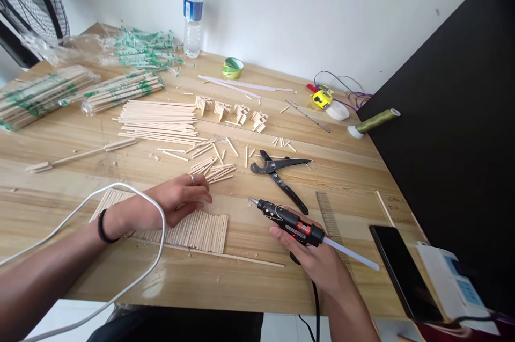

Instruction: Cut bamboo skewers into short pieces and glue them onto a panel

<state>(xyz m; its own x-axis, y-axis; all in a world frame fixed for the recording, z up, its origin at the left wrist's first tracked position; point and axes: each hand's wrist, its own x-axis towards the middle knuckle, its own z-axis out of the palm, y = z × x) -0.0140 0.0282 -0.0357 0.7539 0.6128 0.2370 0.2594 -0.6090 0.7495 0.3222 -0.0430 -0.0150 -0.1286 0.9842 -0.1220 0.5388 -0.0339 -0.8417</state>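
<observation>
In my right hand [308, 250] is a black hot glue gun [287, 220], fingers wrapped round its grip. Its metal nozzle points left, and a translucent glue stick [352, 254] protrudes from the back. My left hand [183, 198], loosely bent with thumb and fingers apart, is over a flat panel of short wooden sticks laid side by side [201, 232]; no object shows in it. The forearm covers part of that panel. A long thin stick [249, 260] lies along its near edge. Just beyond the left fingertips is a pile of short cut sticks [219, 171].
Black cutting pliers [277, 173] lie beyond the glue gun. Long sticks [156, 119] and small stick assemblies [221, 110] lie farther back. A white cable [163, 224] loops over my left forearm. A ruler [328, 213], phone [404, 272] and power strip [454, 283] are at right.
</observation>
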